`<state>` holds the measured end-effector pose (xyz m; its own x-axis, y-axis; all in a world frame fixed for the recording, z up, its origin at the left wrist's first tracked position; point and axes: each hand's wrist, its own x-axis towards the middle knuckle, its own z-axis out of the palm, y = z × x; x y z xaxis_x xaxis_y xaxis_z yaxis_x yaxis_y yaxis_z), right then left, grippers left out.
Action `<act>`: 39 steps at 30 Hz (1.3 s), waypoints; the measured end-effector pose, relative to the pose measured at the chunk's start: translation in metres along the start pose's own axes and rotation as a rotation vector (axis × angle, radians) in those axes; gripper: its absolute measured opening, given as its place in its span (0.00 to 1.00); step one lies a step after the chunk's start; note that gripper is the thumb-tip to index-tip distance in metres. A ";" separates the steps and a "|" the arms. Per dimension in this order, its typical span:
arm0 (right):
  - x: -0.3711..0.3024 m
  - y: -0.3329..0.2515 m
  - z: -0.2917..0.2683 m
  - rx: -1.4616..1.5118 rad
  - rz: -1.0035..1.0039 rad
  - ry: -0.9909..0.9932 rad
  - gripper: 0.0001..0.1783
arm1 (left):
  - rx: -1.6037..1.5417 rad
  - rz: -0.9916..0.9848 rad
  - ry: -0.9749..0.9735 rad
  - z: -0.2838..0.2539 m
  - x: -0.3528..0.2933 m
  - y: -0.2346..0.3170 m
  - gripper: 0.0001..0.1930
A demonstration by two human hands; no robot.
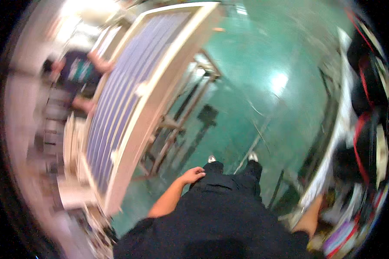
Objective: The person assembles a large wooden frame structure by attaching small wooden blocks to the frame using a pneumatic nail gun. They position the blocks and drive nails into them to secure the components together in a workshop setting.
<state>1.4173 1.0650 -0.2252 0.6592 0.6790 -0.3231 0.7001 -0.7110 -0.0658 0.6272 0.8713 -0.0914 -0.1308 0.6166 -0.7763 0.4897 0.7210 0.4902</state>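
Observation:
My left hand point(193, 175) hangs in front of my dark trousers, fingers loosely bent and apart, holding nothing visible. My right forearm point(308, 220) reaches out to the right; the hand at its end is blurred among the things at the edge of the white-covered surface point(328, 159), and its fingers cannot be made out. Left of me a long pale wooden frame point(129, 168) with blue-grey strips point(121, 90) lengthwise inside it rests on a brown stand point(170, 134). Neither hand touches this frame.
A co-worker point(80, 71) is at the frame's far left side, an arm on its edge. Pale boards point(73, 142) stack up beyond the frame. Black items with red bands point(363, 125) line the right side. A thin cord point(258, 131) lies on the green floor point(250, 64).

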 end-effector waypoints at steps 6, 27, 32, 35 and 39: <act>-0.038 -0.006 -0.010 0.013 -0.238 0.029 0.22 | -0.058 -0.065 0.119 0.015 0.034 -0.087 0.22; -0.464 -0.395 0.048 -0.109 -1.051 -0.763 0.18 | -0.198 0.468 0.790 -0.195 -0.167 -0.241 0.23; -0.631 -0.514 0.012 0.084 -1.318 -0.975 0.25 | 0.148 0.473 1.229 -0.323 -0.269 -0.311 0.43; -0.731 -0.582 -0.018 -0.160 -1.624 -0.896 0.30 | 0.300 0.322 1.113 -0.360 -0.272 -0.355 0.56; -0.795 -0.627 -0.035 -0.136 -1.750 -1.042 0.31 | 0.367 0.241 0.862 -0.361 -0.256 -0.380 0.60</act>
<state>0.4638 0.9768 0.1060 -0.9425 0.1068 -0.3167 0.3262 0.5001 -0.8022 0.1637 0.5536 0.0641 -0.5073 0.8607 -0.0415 0.8061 0.4911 0.3302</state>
